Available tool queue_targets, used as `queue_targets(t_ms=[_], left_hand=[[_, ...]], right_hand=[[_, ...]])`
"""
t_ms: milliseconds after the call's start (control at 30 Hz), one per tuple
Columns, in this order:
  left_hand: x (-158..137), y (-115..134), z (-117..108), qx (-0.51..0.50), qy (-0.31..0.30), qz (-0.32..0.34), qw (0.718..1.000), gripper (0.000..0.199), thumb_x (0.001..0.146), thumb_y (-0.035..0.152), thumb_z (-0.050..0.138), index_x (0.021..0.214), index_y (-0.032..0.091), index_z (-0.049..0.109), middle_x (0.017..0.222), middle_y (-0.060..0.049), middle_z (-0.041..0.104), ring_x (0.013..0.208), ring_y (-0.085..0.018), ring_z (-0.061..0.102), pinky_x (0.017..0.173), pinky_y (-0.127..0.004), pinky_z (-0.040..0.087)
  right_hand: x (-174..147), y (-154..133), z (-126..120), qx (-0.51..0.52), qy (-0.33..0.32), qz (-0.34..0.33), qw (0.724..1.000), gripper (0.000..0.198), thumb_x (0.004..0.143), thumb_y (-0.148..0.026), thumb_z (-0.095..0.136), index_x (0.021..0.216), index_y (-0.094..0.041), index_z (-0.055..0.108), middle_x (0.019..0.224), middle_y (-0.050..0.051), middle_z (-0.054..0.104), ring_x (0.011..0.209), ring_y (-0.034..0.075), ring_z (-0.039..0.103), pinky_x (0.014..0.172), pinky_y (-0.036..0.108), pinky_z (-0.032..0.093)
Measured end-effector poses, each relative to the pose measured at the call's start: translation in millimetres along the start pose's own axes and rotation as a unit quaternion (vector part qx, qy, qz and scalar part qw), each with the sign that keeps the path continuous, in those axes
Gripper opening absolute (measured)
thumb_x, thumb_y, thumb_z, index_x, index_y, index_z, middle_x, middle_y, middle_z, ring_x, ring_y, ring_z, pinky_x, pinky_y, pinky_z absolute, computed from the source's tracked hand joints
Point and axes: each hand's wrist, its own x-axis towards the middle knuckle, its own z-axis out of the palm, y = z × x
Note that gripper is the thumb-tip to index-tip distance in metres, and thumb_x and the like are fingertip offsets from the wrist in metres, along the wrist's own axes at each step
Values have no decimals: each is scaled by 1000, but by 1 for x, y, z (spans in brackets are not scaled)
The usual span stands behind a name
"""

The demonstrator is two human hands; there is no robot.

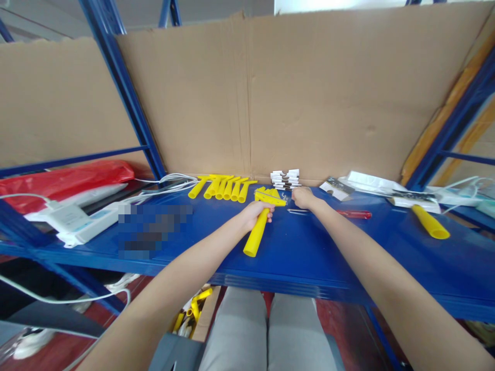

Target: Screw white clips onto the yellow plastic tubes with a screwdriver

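My left hand (pixel 258 215) is wrapped around a yellow scraper (pixel 255 239), near where its tubular handle meets the wide flat head. The open end of the handle points toward me. My right hand (pixel 303 198) is closed, its fingertips down at the shelf beside some small silvery pieces (pixel 285 196). What its fingers hold, if anything, is hidden. Under and in front of my right wrist lies a screwdriver with a red handle (pixel 355 214) and a metal shaft (pixel 297 211). Behind the hands, small white-and-black packets (pixel 285 178) are stacked against the cardboard.
Several yellow scrapers (pixel 222 188) stand in a row at the back left. A white power strip (pixel 91 224) and cables lie left. At right are another yellow handle (pixel 430 221), a white-black packet (pixel 336 188) and white bags. A box (pixel 197 312) below holds yellow parts.
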Motion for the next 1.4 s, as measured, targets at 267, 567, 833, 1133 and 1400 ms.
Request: queue_targets(t_ms=[267,567,833,1133,1400], left_hand=[[2,0,-2,-6,6,-7,1000,19,82,-1,43,71,14,48,50,4,45,35,-5,38,36,-16,34],[-3,2,1,-17,18,-13,1000,20,83,-1,41,73,15,48,47,5,45,35,-5,38,35,-14,34],[-1,2,-1,-26,15,-18,999,19,84,-1,41,74,14,49,48,4,46,34,-4,38,36,-14,34],[-2,3,0,-26,21,-24,999,20,85,-1,39,76,14,50,47,4,45,34,-5,37,36,-14,34],[-2,3,1,-34,16,-32,999,20,84,0,41,72,14,49,48,3,45,34,-5,38,35,-15,33]], right_hand=[[-1,-2,-13,239,62,15,969,16,80,-12,53,86,-14,67,91,8,72,82,16,64,73,23,47],[-19,-22,-18,557,23,-68,827,11,64,-23,72,64,-15,64,65,0,65,63,12,57,66,25,46],[-18,-30,-12,534,46,-76,841,23,58,-33,76,58,-16,60,60,-2,60,60,11,52,63,25,43],[-20,-29,-17,485,32,-100,868,19,60,-31,70,56,-17,58,56,-4,56,57,10,48,57,23,39],[-19,-28,-17,490,-1,-70,869,30,54,-39,76,56,-17,56,56,-5,54,59,10,46,57,23,36]])
